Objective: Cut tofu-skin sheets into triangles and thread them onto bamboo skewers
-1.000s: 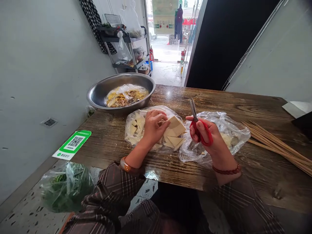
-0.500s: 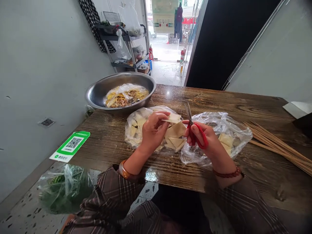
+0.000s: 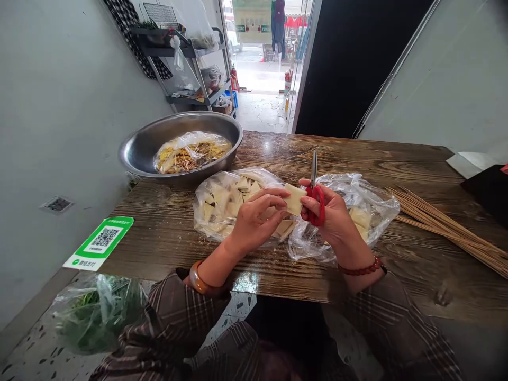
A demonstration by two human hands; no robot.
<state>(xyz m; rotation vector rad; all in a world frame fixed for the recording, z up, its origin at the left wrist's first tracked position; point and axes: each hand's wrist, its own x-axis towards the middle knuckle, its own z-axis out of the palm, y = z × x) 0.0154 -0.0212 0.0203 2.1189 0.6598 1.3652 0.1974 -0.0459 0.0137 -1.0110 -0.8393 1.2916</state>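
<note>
My left hand (image 3: pixel 257 219) pinches the left edge of a flat, cream-coloured piece that looks like tofu sheet (image 3: pixel 294 200). In my right hand (image 3: pixel 340 219) is a pair of scissors (image 3: pixel 316 203) with red handles, blades pointing up and away from me. The right thumb and fingers also touch the right edge of the tofu sheet. Below and beyond my left hand, a clear plastic bag (image 3: pixel 201 214) lies spread with many cut pieces (image 3: pixel 236 197), some triangular. Under my right wrist is a second clear bag (image 3: pixel 381 203) with more cream pieces (image 3: pixel 360 217).
A big steel basin (image 3: pixel 137 153) stands at the table's far left, holding bagged skewered food (image 3: pixel 194 153). Bamboo skewers (image 3: pixel 444 225) lie at the right. A green QR card (image 3: pixel 101 241) sits on the left edge. Bagged greens (image 3: pixel 97 317) are below. Behind stands a shelf cart (image 3: pixel 194 53).
The tofu sheet has moved right and now faces me between both hands. The scissors have turned more upright and the right fingers have come to the sheet. The view has shifted slightly.
</note>
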